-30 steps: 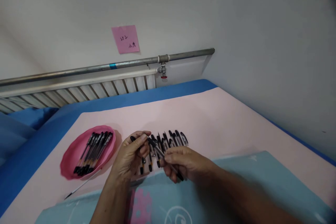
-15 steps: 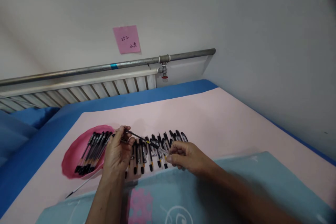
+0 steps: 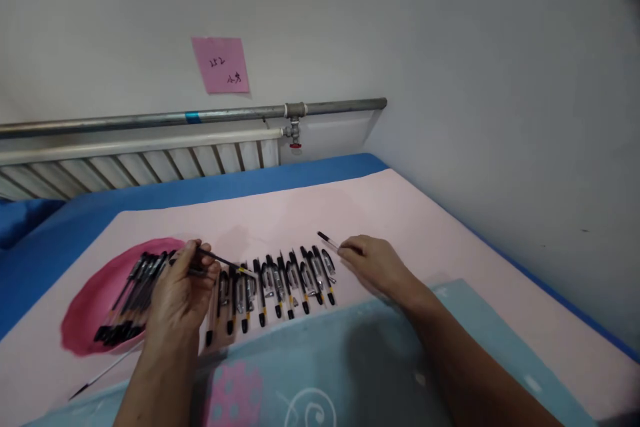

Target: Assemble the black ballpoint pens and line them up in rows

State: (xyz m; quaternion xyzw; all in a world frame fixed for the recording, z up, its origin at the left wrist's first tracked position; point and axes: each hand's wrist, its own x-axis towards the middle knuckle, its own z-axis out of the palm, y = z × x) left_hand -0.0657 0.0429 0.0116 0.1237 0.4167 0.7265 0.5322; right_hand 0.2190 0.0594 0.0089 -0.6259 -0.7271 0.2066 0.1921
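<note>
My left hand point(image 3: 181, 293) pinches a thin black ink refill point(image 3: 225, 261) that sticks out to the right, just beside the pink plate point(image 3: 90, 307). My right hand point(image 3: 377, 265) is closed on a clear pen barrel point(image 3: 327, 240) whose dark end points up and left. It hovers at the right end of a row of several black pens point(image 3: 275, 283) laid side by side on the pink sheet point(image 3: 310, 213). Several more black pens point(image 3: 133, 287) lie heaped in the plate.
A loose thin refill point(image 3: 103, 373) lies on the pink sheet below the plate. A light blue patterned cloth point(image 3: 350, 373) covers the near part. A radiator point(image 3: 125, 163) and a metal pipe point(image 3: 200, 117) run along the wall, with a pink note point(image 3: 220, 65) above.
My hands have drawn apart: the left carried the refill leftward to the plate, the right carried the barrel to the row's right end. The view shifted right.
</note>
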